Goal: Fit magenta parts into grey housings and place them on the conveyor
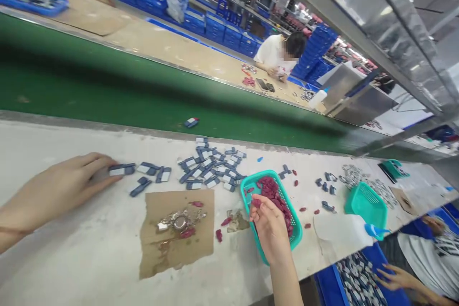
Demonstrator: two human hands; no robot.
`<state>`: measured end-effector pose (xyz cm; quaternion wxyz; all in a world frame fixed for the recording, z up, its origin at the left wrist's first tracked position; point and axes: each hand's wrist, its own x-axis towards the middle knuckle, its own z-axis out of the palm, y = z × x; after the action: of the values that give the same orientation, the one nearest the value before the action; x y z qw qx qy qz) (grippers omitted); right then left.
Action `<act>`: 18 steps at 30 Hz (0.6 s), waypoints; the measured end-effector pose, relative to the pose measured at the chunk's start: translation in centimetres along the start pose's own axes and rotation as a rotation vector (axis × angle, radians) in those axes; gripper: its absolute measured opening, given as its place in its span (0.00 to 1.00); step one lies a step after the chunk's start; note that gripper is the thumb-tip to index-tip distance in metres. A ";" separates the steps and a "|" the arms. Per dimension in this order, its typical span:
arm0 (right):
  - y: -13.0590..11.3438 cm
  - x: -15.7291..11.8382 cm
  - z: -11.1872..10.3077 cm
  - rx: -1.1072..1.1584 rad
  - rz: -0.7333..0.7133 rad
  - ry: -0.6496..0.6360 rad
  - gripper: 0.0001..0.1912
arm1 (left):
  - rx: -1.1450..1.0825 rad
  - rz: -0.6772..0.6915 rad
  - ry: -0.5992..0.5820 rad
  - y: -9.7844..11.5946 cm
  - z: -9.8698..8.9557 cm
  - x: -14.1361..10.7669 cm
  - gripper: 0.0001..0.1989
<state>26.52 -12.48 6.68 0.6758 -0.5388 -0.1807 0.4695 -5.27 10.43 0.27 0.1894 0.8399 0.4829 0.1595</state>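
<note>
My left hand (pixel 68 191) reaches in from the left, thumb and fingers closed on the end of a small dark-blue and white plastic piece (pixel 122 169) lying on the table. My right hand (pixel 270 227) is raised over a green basket (pixel 247 178) of small dark-red pieces (pixel 268 186), fingertips pinching a dark-red piece (pixel 256 202). Between the hands lies a brown cardboard sheet (pixel 154 258), stained with glue-like drips. A clump of clear, shiny material with a round metal-looking disc (pixel 180 222) and a couple of dark-red pieces rest on it.
A pile of blue and white pieces (pixel 211 167) lies beyond the cardboard. A white squeeze bottle (pixel 340 232) and another green basket (pixel 366 205) stand right. A green conveyor belt (pixel 143 95) runs behind the table. Co-workers sit opposite (pixel 276 52) and at right (pixel 423 253).
</note>
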 end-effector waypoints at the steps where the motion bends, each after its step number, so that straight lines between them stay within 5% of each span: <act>1: 0.2 0.1 0.4 -0.012 0.023 -0.010 0.15 | 0.022 -0.034 -0.037 0.7 -0.3 -0.2 0.26; 4: 1.2 0.4 1.3 -0.049 0.085 -0.030 0.17 | -0.097 -0.171 -0.070 3.0 -1.1 -1.7 0.25; 7: 2.5 0.9 2.3 -0.080 0.147 -0.026 0.19 | -0.399 -0.301 0.014 4.8 -0.8 -3.7 0.28; 10: 3.6 1.6 3.3 -0.131 0.166 -0.029 0.19 | -0.737 -0.377 -0.031 6.1 0.0 -5.2 0.30; 18: 5.0 3.6 5.9 -0.462 -0.013 -0.175 0.17 | -1.055 -0.515 -0.079 8.0 0.8 -6.4 0.23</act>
<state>21.61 -6.31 3.32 0.5195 -0.6349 -0.3447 0.4563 -1.95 1.05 2.83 0.6323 0.4932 0.5192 0.2955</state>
